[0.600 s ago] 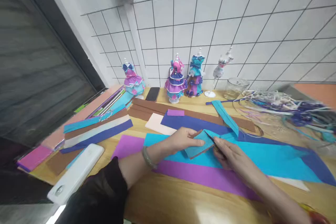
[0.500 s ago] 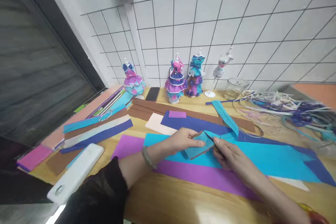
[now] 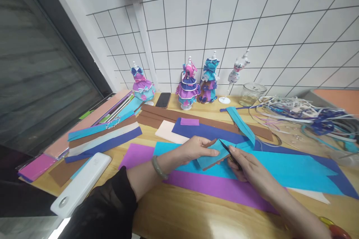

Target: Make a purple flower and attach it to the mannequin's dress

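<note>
My left hand (image 3: 198,149) pinches a small light-blue sheet piece (image 3: 211,156) between thumb and fingers. A brown layer shows along the piece's upper and lower edges, behind the blue. In my right hand (image 3: 244,162) is a pair of slim black scissors (image 3: 225,146); the fingers cover most of the handles. Their dark pointed tip lies at the upper right edge of the blue piece. Both hands are just above a long bright-blue strip (image 3: 286,168), which lies partly over a purple strip (image 3: 207,186).
Dressed mini mannequins (image 3: 187,86) and a bare one (image 3: 237,69) stand along the wall. A glass jar (image 3: 252,95) and tangled ribbons (image 3: 297,108) sit at right. At left are a white power bank (image 3: 81,185) and coloured strips (image 3: 103,145). A phone (image 3: 163,100) lies behind.
The black scissors have shifted slightly at the blue piece's edge, and more brown shows along its lower edge. Both hands stay in nearly the same place.
</note>
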Available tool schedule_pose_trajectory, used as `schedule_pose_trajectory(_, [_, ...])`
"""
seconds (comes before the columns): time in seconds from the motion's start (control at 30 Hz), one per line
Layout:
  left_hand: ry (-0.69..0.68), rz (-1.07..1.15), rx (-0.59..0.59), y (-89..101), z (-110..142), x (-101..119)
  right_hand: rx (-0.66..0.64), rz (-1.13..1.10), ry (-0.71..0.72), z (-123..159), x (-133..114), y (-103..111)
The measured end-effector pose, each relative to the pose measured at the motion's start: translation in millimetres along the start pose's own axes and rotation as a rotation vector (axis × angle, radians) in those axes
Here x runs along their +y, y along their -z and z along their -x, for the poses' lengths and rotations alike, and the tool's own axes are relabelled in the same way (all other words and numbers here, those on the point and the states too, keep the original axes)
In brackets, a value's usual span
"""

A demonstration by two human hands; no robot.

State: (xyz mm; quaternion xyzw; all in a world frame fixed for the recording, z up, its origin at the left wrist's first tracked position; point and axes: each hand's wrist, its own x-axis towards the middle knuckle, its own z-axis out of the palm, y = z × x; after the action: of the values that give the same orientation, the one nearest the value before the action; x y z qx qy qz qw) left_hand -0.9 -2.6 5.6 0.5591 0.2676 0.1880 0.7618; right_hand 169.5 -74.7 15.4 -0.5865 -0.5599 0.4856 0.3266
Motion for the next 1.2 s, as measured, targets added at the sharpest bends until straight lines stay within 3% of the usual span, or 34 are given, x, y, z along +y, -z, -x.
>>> schedule_pose_trajectory(0.43, [-0.032, -0.001, -0.024, -2.7, 0.6, 1.2, -0.017, 0.033, 0.042, -0.1, -0.9, 0.5])
schedule_pose_trajectory(0.93, [-0.047, -0.012, -0.031, 0.2, -0.3, -2.2, 0.071, 0.028, -0.03, -3.6, 4.1, 2.6])
schedule_pose_trajectory(1.1, [-0.001, 0.001, 0.091, 6.5, -5.5, -6.6, 0.302, 0.399, 0.134, -16.7, 28.4, 15.3])
schedule_pose_trajectory(1.2, [-0.013, 0.069, 0.153, 12.2, -10.8, -10.5, 0.319, 0.674, 0.194, -23.6, 44.6, 22.6])
